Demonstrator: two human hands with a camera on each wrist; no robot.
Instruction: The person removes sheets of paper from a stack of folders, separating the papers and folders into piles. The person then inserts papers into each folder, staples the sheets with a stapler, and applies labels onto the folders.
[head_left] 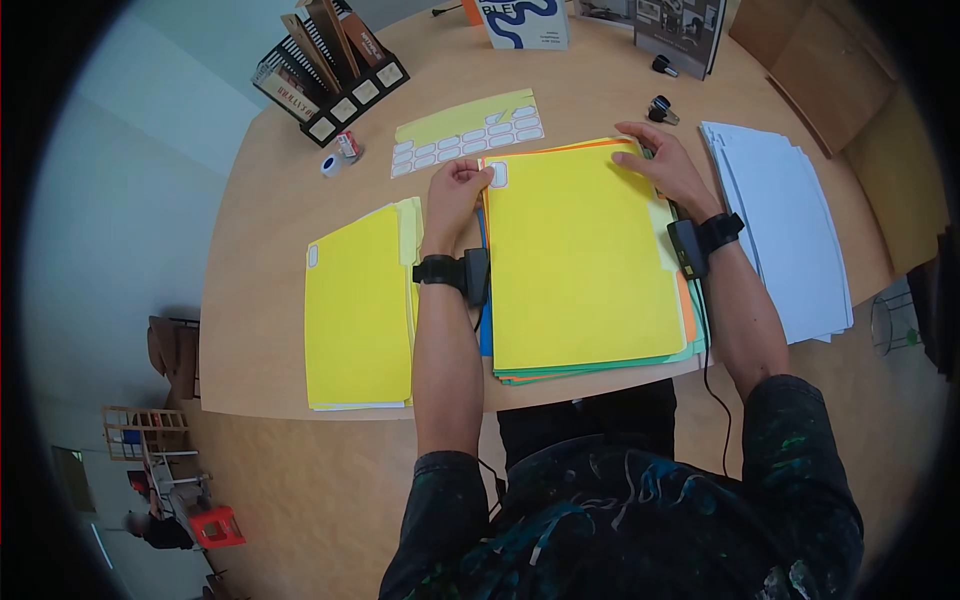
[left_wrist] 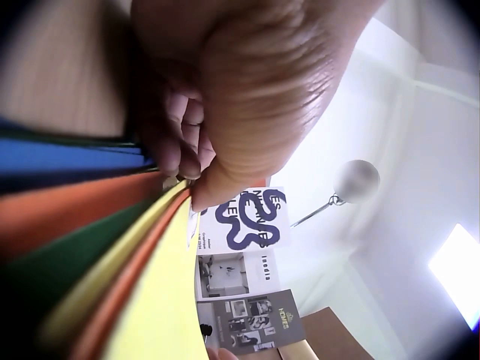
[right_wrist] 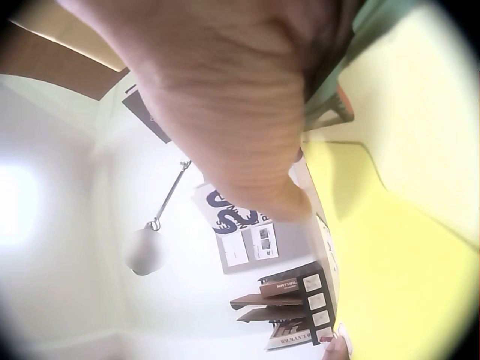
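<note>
A yellow folder (head_left: 590, 260) with a white label (head_left: 499, 175) at its upper left corner tops a stack of coloured folders. My left hand (head_left: 456, 200) pinches the stack's edge by that label; in the left wrist view its thumb and fingers (left_wrist: 187, 161) meet at yellow and orange edges, with green, orange and blue folders (left_wrist: 67, 161) alongside. My right hand (head_left: 670, 170) lies at the stack's upper right corner, thumb on the yellow surface, fingers extended past the far edge. In the right wrist view the thumb shows beside the yellow folder (right_wrist: 397, 247); the other fingers are mostly hidden.
Another labelled yellow folder pile (head_left: 358, 310) lies left, white papers (head_left: 785, 230) right. Beyond are label sheets (head_left: 465, 140), a tape roll (head_left: 330, 166), a small red-and-white box (head_left: 348, 146), black clips (head_left: 660, 109), a book holder (head_left: 355, 95) and standing books (head_left: 525, 22).
</note>
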